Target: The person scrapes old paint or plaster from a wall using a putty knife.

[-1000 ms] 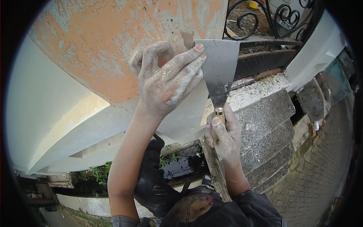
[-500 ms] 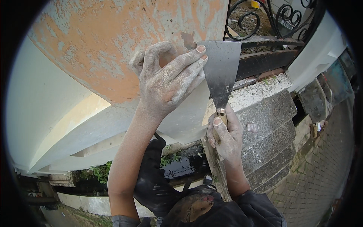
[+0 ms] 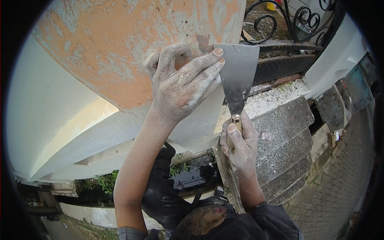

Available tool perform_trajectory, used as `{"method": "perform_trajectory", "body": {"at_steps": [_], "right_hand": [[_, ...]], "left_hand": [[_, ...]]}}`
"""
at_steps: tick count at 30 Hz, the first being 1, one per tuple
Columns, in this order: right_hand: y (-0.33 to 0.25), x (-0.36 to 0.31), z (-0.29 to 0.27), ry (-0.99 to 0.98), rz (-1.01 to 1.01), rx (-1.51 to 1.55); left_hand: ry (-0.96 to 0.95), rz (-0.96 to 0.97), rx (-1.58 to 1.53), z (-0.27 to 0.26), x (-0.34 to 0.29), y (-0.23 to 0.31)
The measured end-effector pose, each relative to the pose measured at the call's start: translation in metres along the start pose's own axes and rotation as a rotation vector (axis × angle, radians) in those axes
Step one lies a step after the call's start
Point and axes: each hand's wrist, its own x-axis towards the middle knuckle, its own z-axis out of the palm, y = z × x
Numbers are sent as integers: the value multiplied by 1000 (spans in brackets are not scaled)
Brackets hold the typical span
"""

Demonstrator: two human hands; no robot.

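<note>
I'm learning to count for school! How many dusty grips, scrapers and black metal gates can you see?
Dusty grips: 2, the left grip and the right grip
Scraper: 1
Black metal gate: 1
Total: 4

Worn at lower centre: a dark shirt (image 3: 244,228) bearing a brownish print (image 3: 211,220) with a small reddish area. Both sleeves are short; the left sleeve (image 3: 131,233) looks greyer. The trousers (image 3: 160,196) are dark, with small pale marks. Powdery dust coats the left hand (image 3: 180,86) and right hand (image 3: 243,146).
</note>
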Motion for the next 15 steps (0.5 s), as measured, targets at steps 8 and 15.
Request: {"method": "perform_trajectory", "body": {"at_steps": [8, 15], "right_hand": [[-1, 0, -3, -3, -32, -3], [-1, 1, -6, -35, -42, 10]], "left_hand": [[-1, 11, -5, 6, -4, 1], [-4, 20, 27, 4, -3, 5]]}}
